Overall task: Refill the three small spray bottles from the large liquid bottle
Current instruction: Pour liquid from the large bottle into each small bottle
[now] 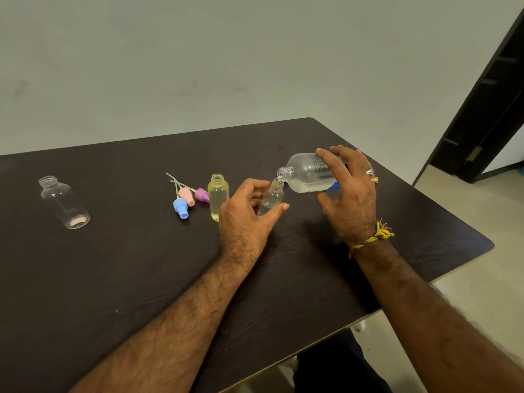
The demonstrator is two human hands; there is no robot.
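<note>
Liquid sits low in the large bottle (307, 173), which the right hand (350, 194) holds tipped nearly flat right of the frame's centre, fingers curled over its labelled top and thumb under its belly, the open neck pointing left. That neck hangs just above the mouth of a small clear bottle (271, 197), standing upright on the dark table (141, 265) at mid-frame. The left hand (245, 219) cups this small bottle, fingers bent round its far side and thumb stretched along its near side; the lower part of the bottle is partly hidden behind the hand, and whether any stream is running between the two mouths cannot be told. Just left of the left hand stands a second small bottle (217, 196), uncapped and filled with pale yellow liquid. Left of it, three spray tops lie together on the table with their thin tubes pointing up the frame: a purple one (202, 195), a pink one (187, 196) and a blue one (180, 208). Well apart, at the left of the frame, a third small bottle (64, 205) stands uncapped and looks empty.
</note>
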